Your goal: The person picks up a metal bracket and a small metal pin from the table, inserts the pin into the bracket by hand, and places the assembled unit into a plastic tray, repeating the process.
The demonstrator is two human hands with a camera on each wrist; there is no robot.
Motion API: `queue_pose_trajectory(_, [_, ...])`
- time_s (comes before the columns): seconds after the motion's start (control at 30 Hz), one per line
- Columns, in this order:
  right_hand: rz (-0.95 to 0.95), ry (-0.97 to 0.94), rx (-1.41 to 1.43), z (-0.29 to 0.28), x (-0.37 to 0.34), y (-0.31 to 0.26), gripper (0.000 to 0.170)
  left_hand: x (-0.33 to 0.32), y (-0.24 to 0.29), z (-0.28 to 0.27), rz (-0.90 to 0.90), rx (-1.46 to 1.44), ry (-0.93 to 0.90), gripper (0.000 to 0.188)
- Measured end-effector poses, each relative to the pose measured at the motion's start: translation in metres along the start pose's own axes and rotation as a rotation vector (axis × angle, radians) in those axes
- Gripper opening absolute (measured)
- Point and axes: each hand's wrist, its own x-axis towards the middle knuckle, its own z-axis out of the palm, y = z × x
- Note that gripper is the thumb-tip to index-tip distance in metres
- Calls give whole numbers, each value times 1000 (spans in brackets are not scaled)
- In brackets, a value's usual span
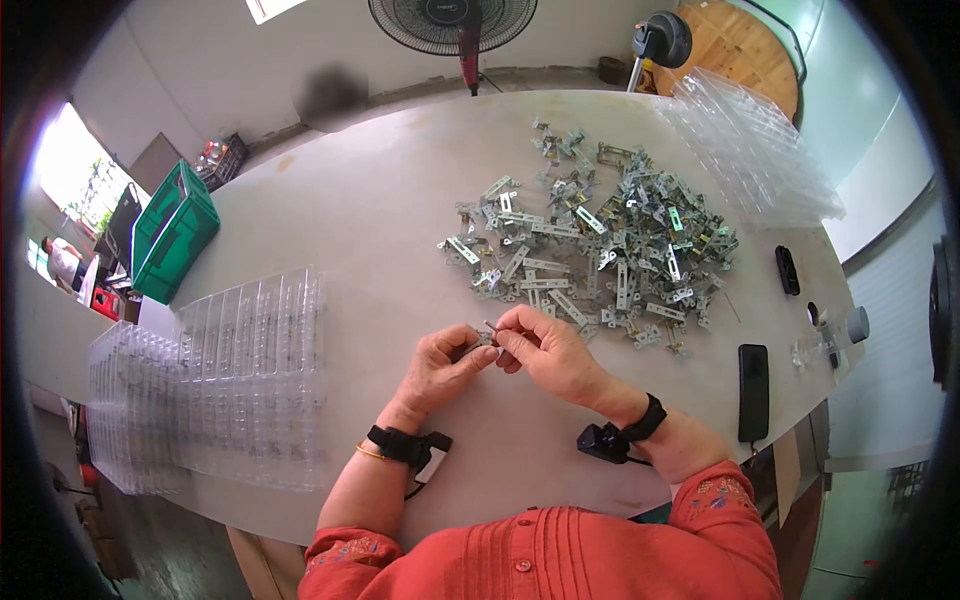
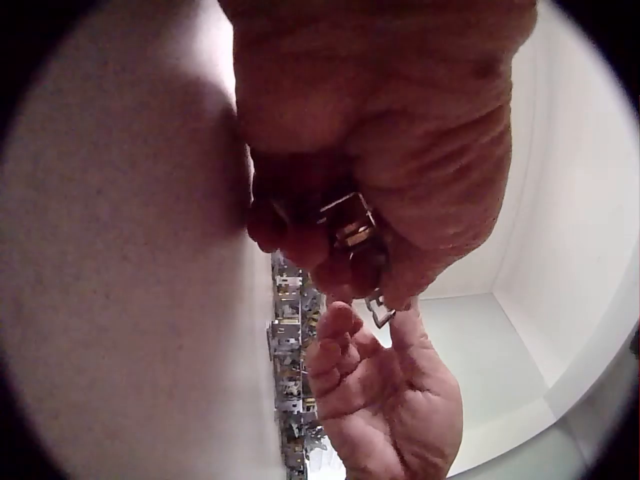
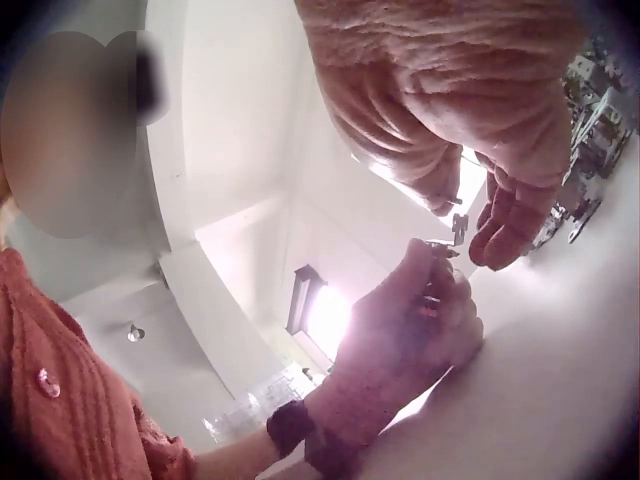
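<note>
Above the table's near side, both hands meet. The left hand point(image 1: 445, 365) grips a small metal bracket point(image 2: 352, 232) with curled fingers; its bent end point(image 3: 460, 228) sticks out past the thumb. Close against it, the right hand point(image 1: 545, 350) pinches a thin metal pin point(image 1: 490, 325) between thumb and index finger, its other fingers bent loosely. Most of the pin is hidden by the fingertips. Beyond the hands lies a wide heap of similar metal brackets point(image 1: 623, 285), some with brass-coloured parts.
Clear plastic trays point(image 1: 250, 380) stand at the left, with more stacked trays point(image 1: 755, 150) at the back right. A green crate point(image 1: 175, 235) is at the far left. A black phone point(image 1: 753, 395), a black case point(image 1: 787, 270) and a clear bottle point(image 1: 825, 340) lie on the right.
</note>
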Motion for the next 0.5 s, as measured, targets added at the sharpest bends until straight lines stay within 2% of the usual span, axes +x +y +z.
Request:
queue_pose_trajectory(0.1, [-24,27,21,-1,1,3,12,-2,4,-2,-59,51,-59,26])
queue_pose_trajectory(0.17, [-30,42,8,-1,1,1,12,-2,6,2,-46,-165,-44,30])
queue_pose_trajectory(0.3, [-62,74,18,-5,3,-1,12,1,-2,1,-16,-237,-22,38])
queue_pose_trajectory(0.5, [-90,83,4,-12,5,-3,12,-1,8,-1,-142,-386,-175,42])
